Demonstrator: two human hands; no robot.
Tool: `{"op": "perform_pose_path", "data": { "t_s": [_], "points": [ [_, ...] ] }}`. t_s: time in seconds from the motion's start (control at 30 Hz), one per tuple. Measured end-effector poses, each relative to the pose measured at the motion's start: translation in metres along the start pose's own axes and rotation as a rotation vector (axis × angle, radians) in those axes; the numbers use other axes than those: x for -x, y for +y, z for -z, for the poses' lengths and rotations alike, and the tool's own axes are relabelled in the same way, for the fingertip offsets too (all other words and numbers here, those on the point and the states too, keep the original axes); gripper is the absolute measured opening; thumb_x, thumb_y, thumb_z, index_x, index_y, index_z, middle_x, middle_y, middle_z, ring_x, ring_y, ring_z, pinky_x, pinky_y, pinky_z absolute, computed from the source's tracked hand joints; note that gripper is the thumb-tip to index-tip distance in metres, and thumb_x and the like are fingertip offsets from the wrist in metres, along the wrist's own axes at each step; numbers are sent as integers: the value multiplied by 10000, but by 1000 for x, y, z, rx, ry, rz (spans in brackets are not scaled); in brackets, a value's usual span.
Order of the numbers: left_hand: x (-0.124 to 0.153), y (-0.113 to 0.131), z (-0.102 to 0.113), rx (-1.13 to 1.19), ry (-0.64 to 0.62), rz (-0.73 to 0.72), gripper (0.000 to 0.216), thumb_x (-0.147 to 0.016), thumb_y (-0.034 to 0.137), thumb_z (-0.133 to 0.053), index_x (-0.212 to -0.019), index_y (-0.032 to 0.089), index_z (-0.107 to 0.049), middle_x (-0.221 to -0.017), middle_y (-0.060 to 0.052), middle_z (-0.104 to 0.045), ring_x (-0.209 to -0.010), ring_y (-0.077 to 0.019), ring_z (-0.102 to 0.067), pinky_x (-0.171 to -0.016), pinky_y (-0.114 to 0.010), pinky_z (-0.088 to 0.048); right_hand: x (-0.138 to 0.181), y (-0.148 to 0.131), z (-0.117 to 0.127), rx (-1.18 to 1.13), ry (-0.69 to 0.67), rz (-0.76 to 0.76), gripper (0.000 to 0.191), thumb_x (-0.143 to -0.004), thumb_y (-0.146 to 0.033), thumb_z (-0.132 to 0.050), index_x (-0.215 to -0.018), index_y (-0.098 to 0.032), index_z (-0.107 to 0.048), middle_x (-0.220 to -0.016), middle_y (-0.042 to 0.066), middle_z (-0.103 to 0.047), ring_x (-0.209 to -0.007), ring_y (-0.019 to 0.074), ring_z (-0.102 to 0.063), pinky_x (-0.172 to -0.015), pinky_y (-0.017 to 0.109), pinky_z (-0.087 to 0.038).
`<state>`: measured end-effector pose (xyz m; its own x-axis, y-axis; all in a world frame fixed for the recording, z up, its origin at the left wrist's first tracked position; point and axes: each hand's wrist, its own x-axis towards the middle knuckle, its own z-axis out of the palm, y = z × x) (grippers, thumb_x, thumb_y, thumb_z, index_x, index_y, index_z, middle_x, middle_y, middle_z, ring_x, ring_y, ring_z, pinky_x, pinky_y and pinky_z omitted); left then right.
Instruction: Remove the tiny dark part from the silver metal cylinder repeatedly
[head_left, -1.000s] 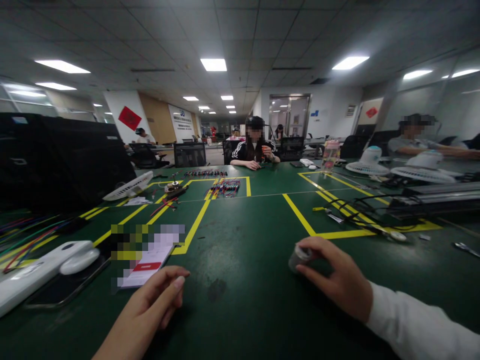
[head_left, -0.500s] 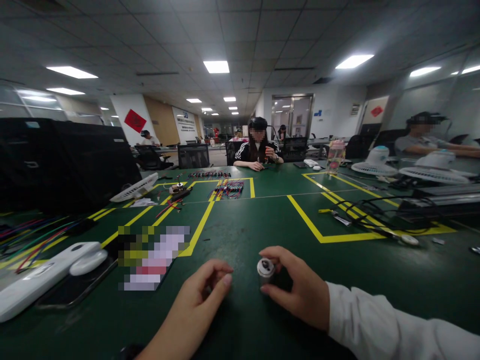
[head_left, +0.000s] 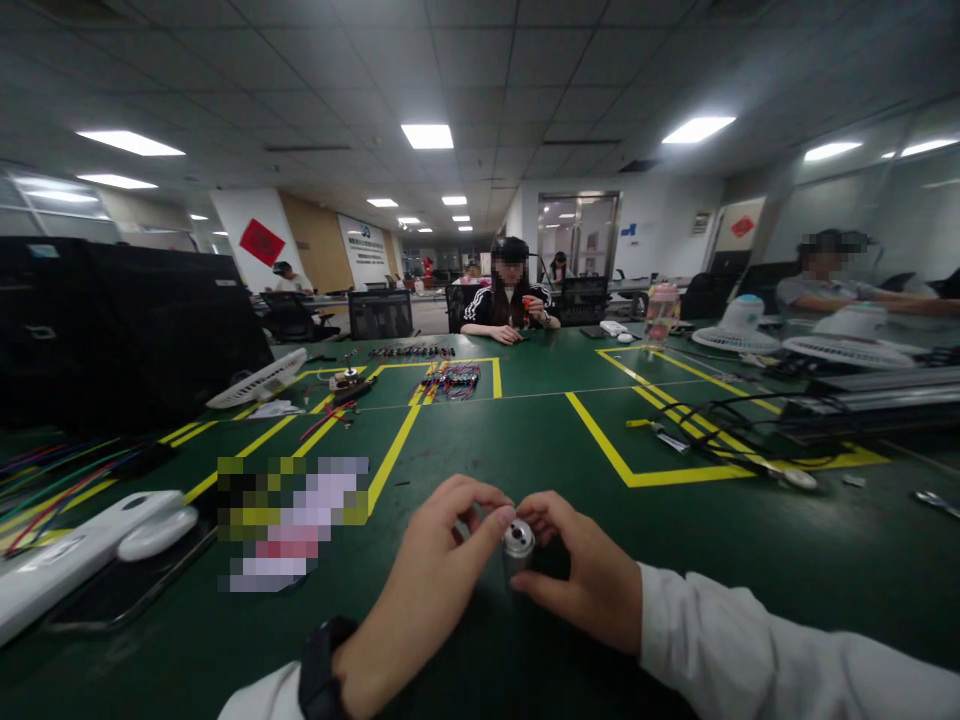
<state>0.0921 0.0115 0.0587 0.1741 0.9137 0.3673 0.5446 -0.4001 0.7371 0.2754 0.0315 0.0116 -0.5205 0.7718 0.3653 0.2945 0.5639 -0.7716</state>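
A small grey metal cylinder [head_left: 518,550] stands close in front of the wearer, between the two hands, over the green worktop [head_left: 480,450]. Its long axis runs roughly upright, and the round end with a dark recess in it faces up, leaning a little into view. The lower end is in shadow, so whether it rests on the worktop cannot be told. Nor can anything be made out inside the recess.

The right hand [head_left: 589,570] holds the cylinder from its right side, the grip curved around it with the thumb at the near side and the fingers at the far side. The left hand [head_left: 442,555] comes in from the other side; its grip is narrow, thumb and forefinger close together right at the cylinder's upper rim. Whether they press on the metal is unclear.

Among containers, a see-through bottle [head_left: 660,320] with a pinkish top stands upright at the far side of the worktop, to the right of the co-worker [head_left: 510,295] sitting opposite. Reddish and yellowish patches show on it; whether these are contents or print cannot be told.
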Motion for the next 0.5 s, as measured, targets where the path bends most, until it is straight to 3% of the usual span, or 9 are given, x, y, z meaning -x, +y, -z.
{"op": "perform_pose_path", "data": {
  "t_s": [0.1,0.27,0.5],
  "points": [
    [3,-11,4,-21,-15,40,189,-856,335,-546,-885,223,-695,-866,-35,-657,-771,-211,-604,-649,-313,-446,3,0,4,47,11,-17,438,-697,-181,-652,-1085,-200,-450,-1016,28,-584,-907,128,-553,-788,286,-450],
    [7,-32,-5,-59,-174,6,160,-816,244,-609,-880,255,-755,-870,-41,-672,-851,-230,-606,-775,-348,-450,8,2,7,61,43,-9,449,-694,-168,-639,-1092,-196,-435,-1007,25,-581,-885,116,-553,-773,269,-456],
    [11,-32,-10,-221,-241,-33,159,-791,297,-658,-900,358,-756,-982,-25,-673,-950,-262,-553,-805,-384,-392,10,3,7,106,122,-33,415,-724,-170,-598,-1097,-200,-419,-980,25,-580,-835,108,-562,-751,266,-474]
  ]
}}
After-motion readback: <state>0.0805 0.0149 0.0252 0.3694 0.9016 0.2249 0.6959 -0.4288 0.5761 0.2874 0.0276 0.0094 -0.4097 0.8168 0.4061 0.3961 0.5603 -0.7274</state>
